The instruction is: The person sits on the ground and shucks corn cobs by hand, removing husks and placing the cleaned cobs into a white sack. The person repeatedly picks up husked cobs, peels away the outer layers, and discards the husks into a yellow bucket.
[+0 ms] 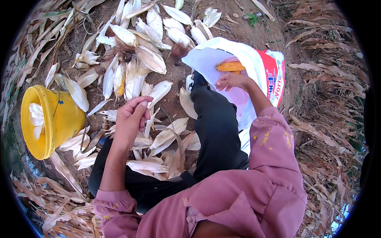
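My left hand (134, 114) is raised above the husks on the ground, thumb against its curled fingers, with nothing visible in it. At the mouth of a white and red woven sack (205, 56), my right hand (230, 81) hangs with loosely bent fingers a little apart and appears to hold nothing. Just beyond it, a bare yellow corn cob (229, 66) lies inside the sack, and part of another shows beneath. Husked-over ears (151, 58) and loose dry husks (171, 134) cover the soil before me. One partly peeled ear (121, 84) shows yellow kernels.
A yellow plastic bucket (67, 110) lies tilted at the left, with pale husk (36, 117) in its mouth. My black-trousered leg (218, 128) extends beside the sack. Dry corn stalks and leaves (324, 128) lie along the right side, with more (59, 205) at lower left.
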